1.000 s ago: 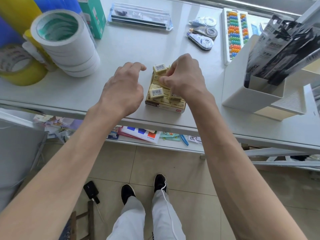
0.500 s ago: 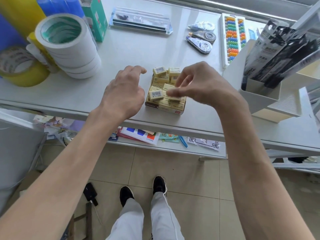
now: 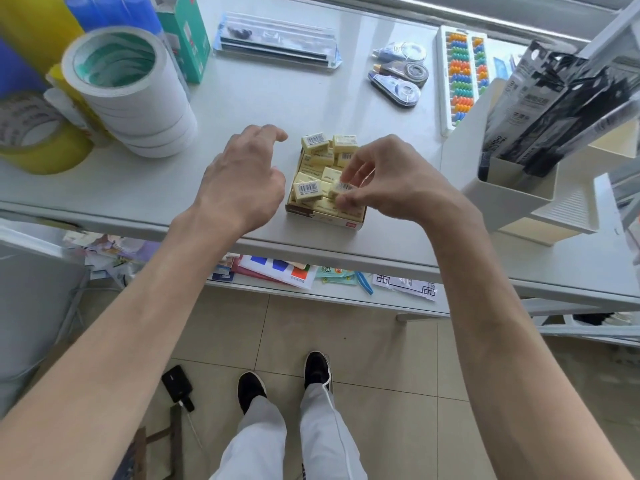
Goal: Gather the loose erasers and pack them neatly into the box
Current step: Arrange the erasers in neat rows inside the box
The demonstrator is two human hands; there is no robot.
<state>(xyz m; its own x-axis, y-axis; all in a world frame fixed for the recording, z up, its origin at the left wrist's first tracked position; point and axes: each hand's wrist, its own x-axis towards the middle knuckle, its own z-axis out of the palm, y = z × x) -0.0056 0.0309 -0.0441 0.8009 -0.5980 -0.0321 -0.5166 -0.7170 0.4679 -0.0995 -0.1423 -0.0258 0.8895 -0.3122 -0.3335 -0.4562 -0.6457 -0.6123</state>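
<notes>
A small open cardboard box point(image 3: 323, 216) stands near the front edge of the white table, filled with several pale yellow erasers. One eraser with a barcode point(image 3: 307, 190) lies tilted on top at the box's left. Two more erasers point(image 3: 329, 143) sit at the box's far end. My right hand point(image 3: 384, 181) hovers over the box's right side and pinches a barcoded eraser point(image 3: 341, 189) between thumb and fingertips. My left hand point(image 3: 242, 178) rests just left of the box, fingers loosely curled, holding nothing.
A stack of white tape rolls point(image 3: 128, 95) and a yellow tape roll point(image 3: 38, 136) stand at the left. Correction tapes point(image 3: 398, 81) and a bead abacus point(image 3: 462, 81) lie at the back right. A white organiser point(image 3: 512, 188) with black packets stands at the right.
My right hand lifted off the erasers at the box's middle, drew back to the right and now holds one eraser over the box's right side. My left hand stayed beside the box.
</notes>
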